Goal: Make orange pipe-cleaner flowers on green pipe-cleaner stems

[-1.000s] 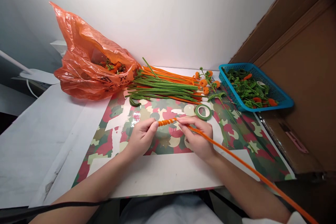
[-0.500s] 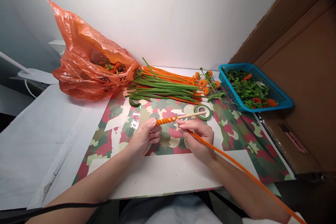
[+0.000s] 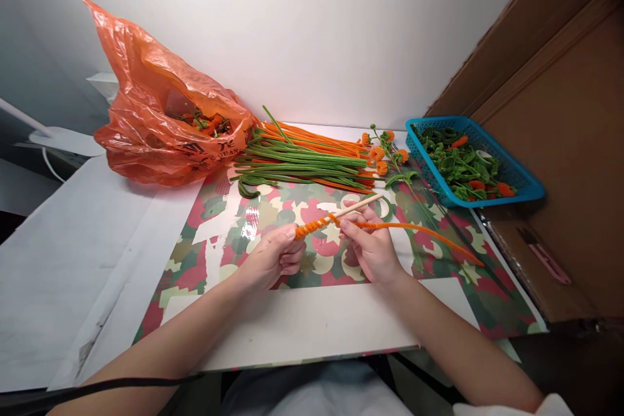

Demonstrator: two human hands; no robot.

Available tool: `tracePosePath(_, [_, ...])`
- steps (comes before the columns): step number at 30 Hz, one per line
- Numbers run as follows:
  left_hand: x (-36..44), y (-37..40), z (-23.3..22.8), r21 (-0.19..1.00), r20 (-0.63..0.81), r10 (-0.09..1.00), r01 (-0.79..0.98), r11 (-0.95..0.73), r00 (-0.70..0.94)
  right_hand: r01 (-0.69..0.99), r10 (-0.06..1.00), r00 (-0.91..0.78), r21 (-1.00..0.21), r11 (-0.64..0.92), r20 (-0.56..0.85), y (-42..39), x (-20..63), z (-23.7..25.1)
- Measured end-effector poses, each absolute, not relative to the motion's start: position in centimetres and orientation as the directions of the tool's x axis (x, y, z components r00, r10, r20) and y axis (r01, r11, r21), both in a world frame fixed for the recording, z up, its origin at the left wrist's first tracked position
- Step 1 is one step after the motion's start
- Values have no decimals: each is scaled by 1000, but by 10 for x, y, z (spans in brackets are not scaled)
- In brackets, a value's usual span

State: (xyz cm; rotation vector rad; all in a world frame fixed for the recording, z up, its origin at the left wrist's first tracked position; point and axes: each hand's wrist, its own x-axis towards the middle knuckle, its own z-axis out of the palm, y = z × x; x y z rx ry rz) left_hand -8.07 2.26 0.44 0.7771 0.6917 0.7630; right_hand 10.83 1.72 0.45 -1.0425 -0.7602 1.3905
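Note:
My left hand (image 3: 277,253) is closed on the near end of a thin wooden stick (image 3: 361,205), where orange pipe cleaner coils wrap it. The stick slants up to the right, its far end bare. My right hand (image 3: 368,244) pinches the orange pipe cleaner (image 3: 414,226) just beside the last coil; its loose tail runs out to the right above the table. Behind the right hand lies a roll of green tape (image 3: 387,209), partly hidden. Further back lie green pipe cleaners (image 3: 312,159) over a bundle of orange ones (image 3: 316,138).
An orange plastic bag (image 3: 146,104) holding orange and green pieces stands at the back left. Finished-looking orange flowers on a green stem (image 3: 377,154) lie beside a blue basket (image 3: 529,194) of green and orange pieces. A pink cutter (image 3: 546,257) rests at the right, near cardboard (image 3: 575,110).
My right hand has turned and brought the pipe cleaner's tail up from along my forearm to the right. The coils reach slightly further along the stick, which tilts up more.

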Motion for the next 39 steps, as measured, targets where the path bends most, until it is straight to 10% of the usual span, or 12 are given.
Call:
tracePosePath(6, [-84,24,5,805,-278,739,-271,527,613,-136,999,33,-991,3,-2,14,112,1])
tracePosePath(24, [-87,17,7,989,-148,773,107,104,616,-209,1000,-13,-978,-5,-2,12,108,14])
tracePosePath(39, [-86,20,13,937,-296,609,100,335,735,-27,990,-136,-999,21,24,5,98,1])
